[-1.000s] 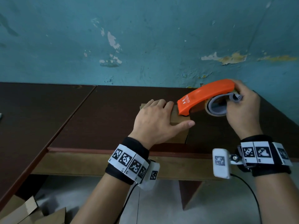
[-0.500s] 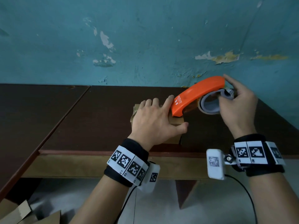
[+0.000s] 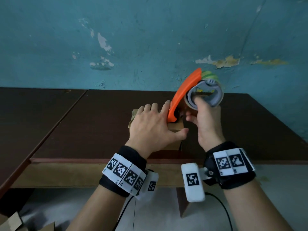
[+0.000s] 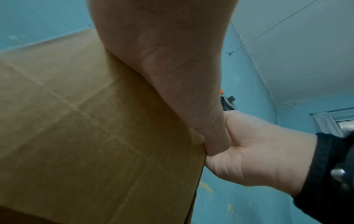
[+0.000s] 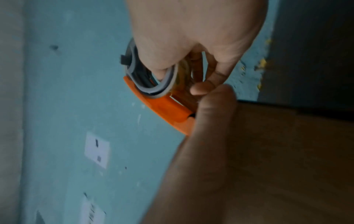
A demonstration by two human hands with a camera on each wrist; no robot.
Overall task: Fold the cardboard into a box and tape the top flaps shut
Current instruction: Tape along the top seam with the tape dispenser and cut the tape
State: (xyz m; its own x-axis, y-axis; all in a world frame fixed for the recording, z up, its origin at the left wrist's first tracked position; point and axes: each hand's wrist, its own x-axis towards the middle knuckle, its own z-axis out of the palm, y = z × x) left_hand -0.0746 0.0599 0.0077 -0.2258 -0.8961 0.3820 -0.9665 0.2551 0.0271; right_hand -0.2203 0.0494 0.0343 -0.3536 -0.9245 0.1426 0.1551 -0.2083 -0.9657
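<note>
A small brown cardboard box stands near the front edge of the dark table. My left hand lies flat on its top with fingers spread, and the thumb runs along the box's right edge. My right hand grips an orange tape dispenser with fingers through the grey core. The dispenser stands steeply tilted, its nose down on the box top beside my left index finger. In the right wrist view the orange dispenser meets the box. Most of the box top is hidden.
A blue peeling wall rises right behind the table. A second dark table joins on the left. Loose cardboard pieces lie on the floor at bottom left. Bare tabletop extends to the right of the box.
The dispenser has swung from nearly level to steeply tilted, its nose coming down onto the box top. My right hand moved left towards the box. My left hand stayed pressed on top.
</note>
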